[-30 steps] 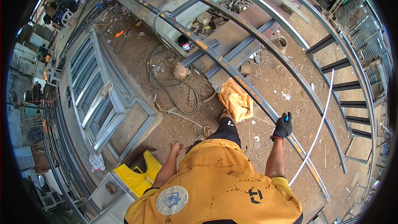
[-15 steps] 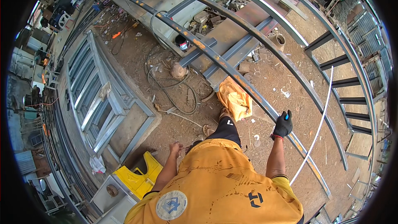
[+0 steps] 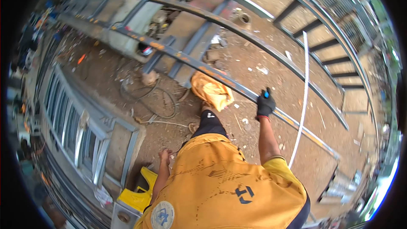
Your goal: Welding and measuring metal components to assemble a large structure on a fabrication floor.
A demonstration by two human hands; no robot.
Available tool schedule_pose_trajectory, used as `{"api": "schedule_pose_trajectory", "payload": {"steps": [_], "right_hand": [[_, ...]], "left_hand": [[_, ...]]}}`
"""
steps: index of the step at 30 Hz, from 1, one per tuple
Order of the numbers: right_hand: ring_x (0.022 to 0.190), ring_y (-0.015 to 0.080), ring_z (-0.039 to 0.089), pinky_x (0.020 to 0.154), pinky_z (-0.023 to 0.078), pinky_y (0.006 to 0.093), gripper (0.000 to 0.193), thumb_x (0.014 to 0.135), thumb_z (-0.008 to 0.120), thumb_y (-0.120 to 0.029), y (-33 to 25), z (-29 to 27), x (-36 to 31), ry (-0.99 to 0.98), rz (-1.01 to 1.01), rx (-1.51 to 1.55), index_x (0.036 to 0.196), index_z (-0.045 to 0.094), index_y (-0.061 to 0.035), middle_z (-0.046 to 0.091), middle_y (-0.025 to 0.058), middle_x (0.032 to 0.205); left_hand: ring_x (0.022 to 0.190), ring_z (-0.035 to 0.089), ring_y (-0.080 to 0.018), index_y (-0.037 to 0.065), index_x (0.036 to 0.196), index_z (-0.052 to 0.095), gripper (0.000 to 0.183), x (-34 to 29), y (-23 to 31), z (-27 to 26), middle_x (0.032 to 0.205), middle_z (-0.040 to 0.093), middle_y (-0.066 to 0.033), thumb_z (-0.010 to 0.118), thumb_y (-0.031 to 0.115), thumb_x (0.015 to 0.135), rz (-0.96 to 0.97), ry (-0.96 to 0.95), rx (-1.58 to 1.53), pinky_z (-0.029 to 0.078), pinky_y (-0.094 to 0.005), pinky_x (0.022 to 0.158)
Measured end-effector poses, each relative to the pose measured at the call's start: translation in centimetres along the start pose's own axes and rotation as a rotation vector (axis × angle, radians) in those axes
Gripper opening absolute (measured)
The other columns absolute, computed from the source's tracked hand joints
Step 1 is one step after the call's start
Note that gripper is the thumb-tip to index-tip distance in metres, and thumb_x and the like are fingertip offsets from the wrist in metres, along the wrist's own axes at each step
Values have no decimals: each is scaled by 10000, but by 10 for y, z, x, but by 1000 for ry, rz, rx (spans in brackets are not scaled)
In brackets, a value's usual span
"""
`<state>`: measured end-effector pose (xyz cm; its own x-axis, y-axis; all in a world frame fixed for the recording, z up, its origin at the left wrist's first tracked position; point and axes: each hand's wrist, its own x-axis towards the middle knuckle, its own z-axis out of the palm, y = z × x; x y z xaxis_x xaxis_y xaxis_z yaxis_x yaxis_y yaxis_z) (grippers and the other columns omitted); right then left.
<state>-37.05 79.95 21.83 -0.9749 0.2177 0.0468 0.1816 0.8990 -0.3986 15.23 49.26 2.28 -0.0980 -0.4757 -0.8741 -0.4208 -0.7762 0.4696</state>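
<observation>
My right hand [image 3: 266, 104], in a black glove with a red cuff, is closed over the near curved steel rail [image 3: 237, 87]. A small blue thing [image 3: 266, 94] shows at its fingers; most of it is hidden, so its kind is unclear. Bare and low at my side, my left hand [image 3: 165, 155] has its fingers loosely bent and a little apart, with nothing seen in them. Closest to it is a yellow plastic piece [image 3: 142, 193]. A long thin white strip [image 3: 303, 101] crosses the rails to the right of my right hand, its lower end hidden by my sleeve.
An orange cloth or bag [image 3: 212, 91] lies beside my foot, below the rail. A hose [image 3: 169, 110] coils on the dirt ground. Welded grey metal frames [image 3: 91, 131] are stacked at left. A curved ladder-like frame [image 3: 339, 51] stands at right, and a can [image 3: 145, 49] sits by the rail.
The view has turned, and most of the scene has shifted left. My right hand remains at the rail with the blue thing. My left hand still hangs at my side.
</observation>
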Motion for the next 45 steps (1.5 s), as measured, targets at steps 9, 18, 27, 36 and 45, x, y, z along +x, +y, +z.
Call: {"api": "schedule_pose_trajectory", "payload": {"steps": [9,18,27,36,45], "right_hand": [[723,340,688,685,522,449,357,874,592,-442,-7,-10,1,66,-27,34,1133,682,-212,692,168,743],[733,262,705,662,540,388,394,880,657,-411,25,-19,31,286,-101,759,1134,690,-112,716,140,916],[734,166,690,599,533,283,428,888,678,-388,45,-62,-16,-375,374,1202,1120,668,-28,691,64,930],[691,245,708,574,558,311,392,874,691,-428,213,-178,29,523,533,1338,1012,668,-62,678,92,817],[542,166,558,519,466,309,253,809,765,-289,312,-365,40,821,438,852,908,686,-70,553,32,623]], "left_hand": [[452,392,-146,84,712,460,167,58,7,-6,643,488,-38,502,68,873,-60,-79,-32,275,-336,390],[493,458,-166,108,772,467,145,57,88,27,674,516,-53,493,95,914,-135,-175,65,343,-318,431],[563,564,-188,95,804,526,168,18,119,65,687,591,-48,539,191,941,10,-72,294,437,-333,482],[577,604,-207,84,882,570,138,-2,93,49,725,623,-87,545,204,946,49,-155,456,465,-316,468],[548,569,-177,114,798,531,189,80,73,0,675,578,-59,467,181,963,-248,-204,289,452,-306,464]]}}
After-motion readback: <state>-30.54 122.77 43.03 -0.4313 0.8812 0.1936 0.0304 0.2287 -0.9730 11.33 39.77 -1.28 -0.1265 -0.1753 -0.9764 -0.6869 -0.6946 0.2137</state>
